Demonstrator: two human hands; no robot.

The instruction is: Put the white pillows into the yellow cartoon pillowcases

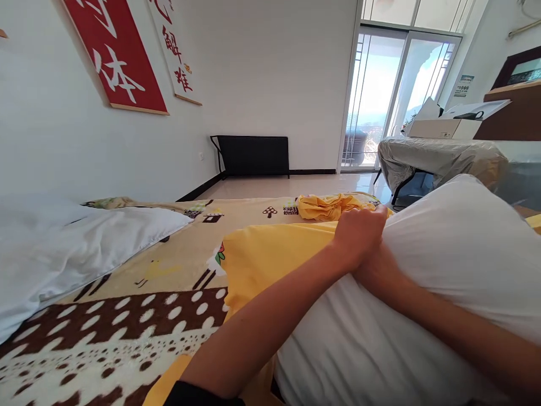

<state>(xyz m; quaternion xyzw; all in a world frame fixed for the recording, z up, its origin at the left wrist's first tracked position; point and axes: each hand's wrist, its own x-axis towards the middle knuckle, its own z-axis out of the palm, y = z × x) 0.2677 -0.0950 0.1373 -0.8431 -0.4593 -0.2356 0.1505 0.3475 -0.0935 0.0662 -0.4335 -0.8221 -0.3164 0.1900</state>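
Note:
A big white pillow (pixel 448 265) lies in front of me, partly inside a yellow pillowcase (pixel 262 259). My left hand (pixel 359 234) reaches across it and its fingers are closed on the yellow cloth at the pillow's far edge. My right hand (pixel 378 270) lies under the left wrist, pressed against the white pillow; its fingers are hidden. More bunched yellow fabric (pixel 325 206) lies just beyond the hands.
A patterned beige and brown blanket (pixel 127 321) covers the bed. A second white pillow (pixel 63 242) lies at left. Beyond are a black radiator (pixel 253 155), glass balcony doors (pixel 393 96), and a plastic-covered table (pixel 439 158) with a box.

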